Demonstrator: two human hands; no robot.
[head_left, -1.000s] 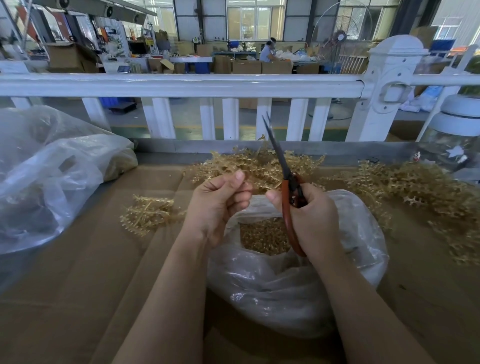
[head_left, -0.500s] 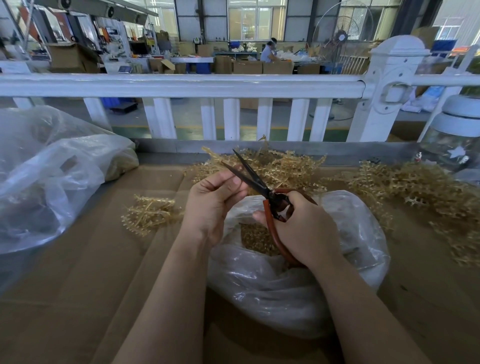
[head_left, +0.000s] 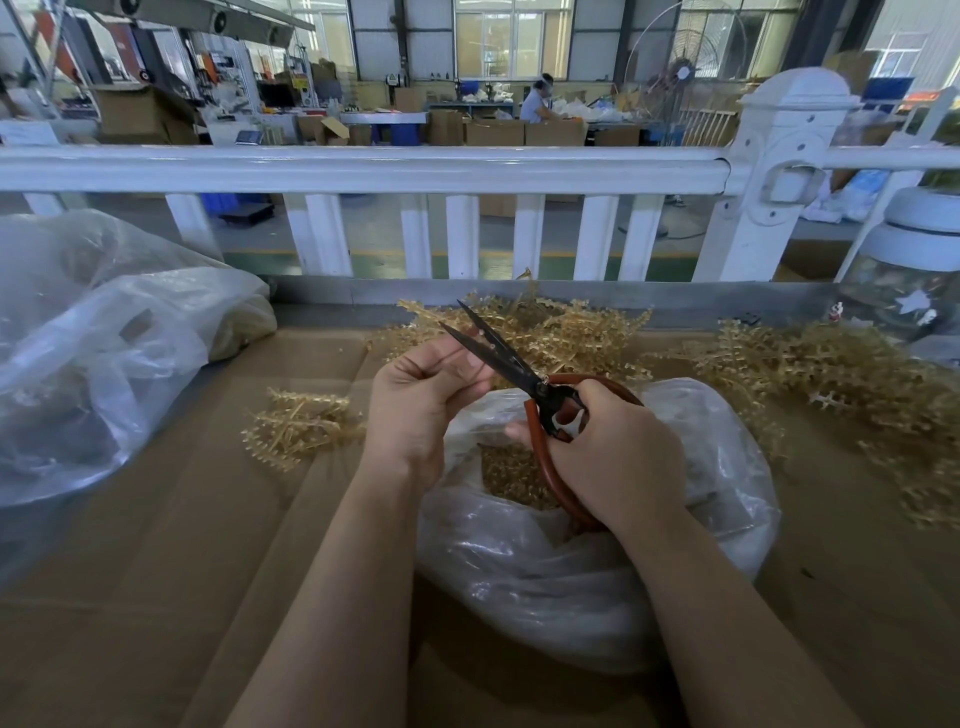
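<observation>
Scissors (head_left: 511, 364) open over the bag (head_left: 571, 597).
Right hand (head_left: 618, 457) grips the handles, blades apart above the bag; left hand (head_left: 415, 405) pinches a tiny sprig (head_left: 479, 333) between the blades, gold pile (head_left: 576, 332) just behind.

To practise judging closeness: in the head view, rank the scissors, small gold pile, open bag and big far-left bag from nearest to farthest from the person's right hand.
1. The scissors, held in the right hand.
2. The open bag, directly beneath that hand.
3. The small gold pile, off to the left.
4. The big bag, at the far left edge.
</observation>
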